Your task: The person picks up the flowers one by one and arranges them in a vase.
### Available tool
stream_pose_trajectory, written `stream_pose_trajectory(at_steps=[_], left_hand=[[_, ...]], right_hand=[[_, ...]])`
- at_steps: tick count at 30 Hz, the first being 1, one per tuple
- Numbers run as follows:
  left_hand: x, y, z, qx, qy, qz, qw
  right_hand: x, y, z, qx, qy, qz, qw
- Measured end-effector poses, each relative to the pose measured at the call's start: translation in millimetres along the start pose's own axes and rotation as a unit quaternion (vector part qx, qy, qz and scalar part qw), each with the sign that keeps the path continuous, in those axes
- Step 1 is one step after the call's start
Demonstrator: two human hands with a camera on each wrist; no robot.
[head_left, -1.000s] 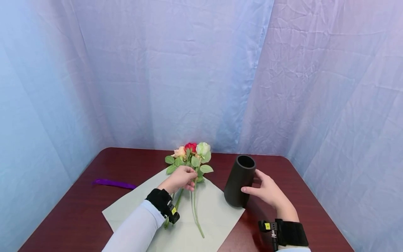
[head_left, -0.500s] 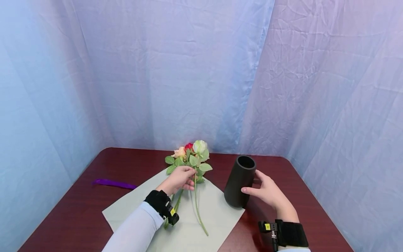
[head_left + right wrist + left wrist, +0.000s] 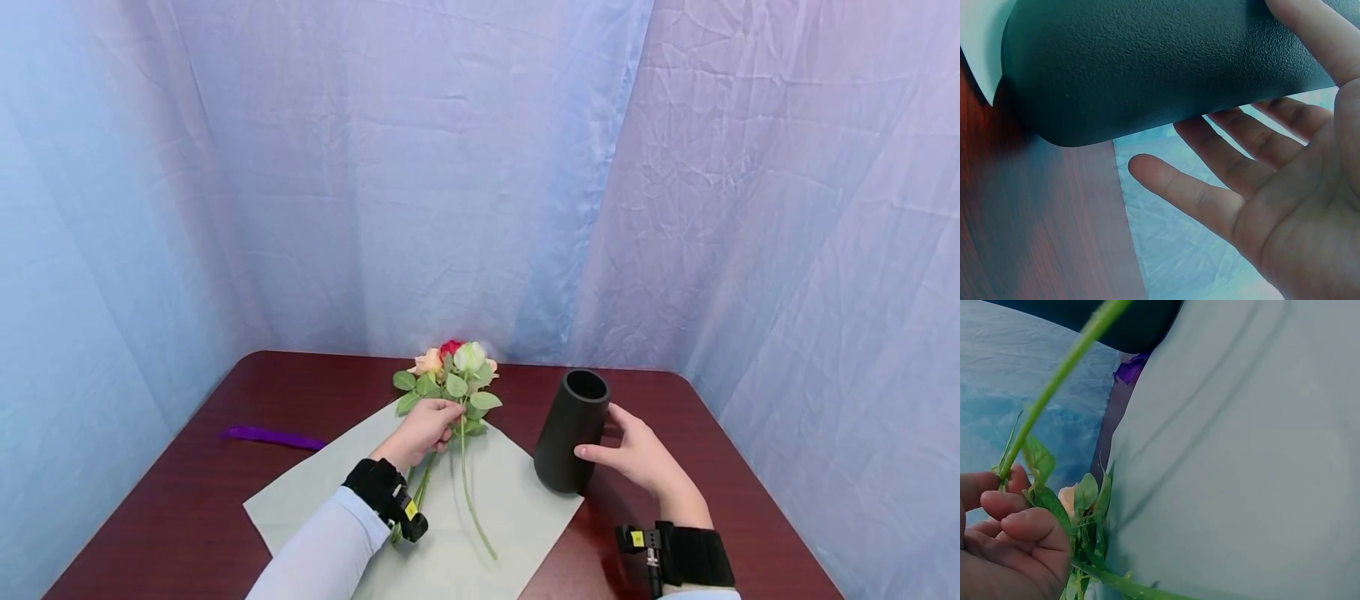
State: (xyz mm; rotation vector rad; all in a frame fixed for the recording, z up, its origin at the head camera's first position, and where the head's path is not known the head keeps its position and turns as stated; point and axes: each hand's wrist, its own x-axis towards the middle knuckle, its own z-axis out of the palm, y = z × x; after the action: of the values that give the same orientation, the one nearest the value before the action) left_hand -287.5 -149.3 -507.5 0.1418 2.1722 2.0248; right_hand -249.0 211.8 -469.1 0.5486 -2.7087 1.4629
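My left hand point(image 3: 427, 427) pinches the upper stem of a pale green-white rose point(image 3: 471, 357); its thin stem point(image 3: 470, 500) slants down over the paper. In the left wrist view, thumb and fingertips meet on that green stem point(image 3: 1060, 372), while the other fingers curl in. Beneath it lie a red rose point(image 3: 451, 348) and peach roses point(image 3: 428, 362), with their stems point(image 3: 422, 483) partly hidden by my wrist. My right hand point(image 3: 636, 450) holds a black vase point(image 3: 570, 433), thumb on the near side, some fingers behind; the little finger point(image 3: 1182, 187) is off it.
A pale grey-green wrapping sheet point(image 3: 525, 492) lies under the flowers, its right corner by the vase's base. A purple ribbon point(image 3: 272, 436) lies to the left on the dark red-brown table point(image 3: 187, 500). Blue-lilac curtains point(image 3: 450, 183) hang behind the table.
The green-white rose's head rose slightly, then dropped, shifting left overall. Its stem's lower end swung a little right as my left hand moved slightly left. The right hand and vase stayed put.
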Motion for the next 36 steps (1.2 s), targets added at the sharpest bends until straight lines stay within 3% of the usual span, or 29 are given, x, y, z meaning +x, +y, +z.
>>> stream_pose_trajectory(at_steps=[9,19,30,36], left_hand=[[-0.1,-5.0,-0.3,-0.034,-0.017,-0.012,0.9992],[-1.8,-6.2,-0.6,-0.044,-0.003,-0.019,0.9988],[-7.6,-2.3,-2.2,-0.053,0.024,0.027,0.9979],[-13.6,3.6,-5.2,-0.074,0.06,0.044,0.9945]], right_hand=[[-1,0,1,0.006,0.0,0.0,1.0],[0,0,1,0.003,0.001,-0.002,1.0],[0,1,1,0.004,0.003,-0.007,1.0],[0,1,2,0.006,0.002,-0.009,1.0]])
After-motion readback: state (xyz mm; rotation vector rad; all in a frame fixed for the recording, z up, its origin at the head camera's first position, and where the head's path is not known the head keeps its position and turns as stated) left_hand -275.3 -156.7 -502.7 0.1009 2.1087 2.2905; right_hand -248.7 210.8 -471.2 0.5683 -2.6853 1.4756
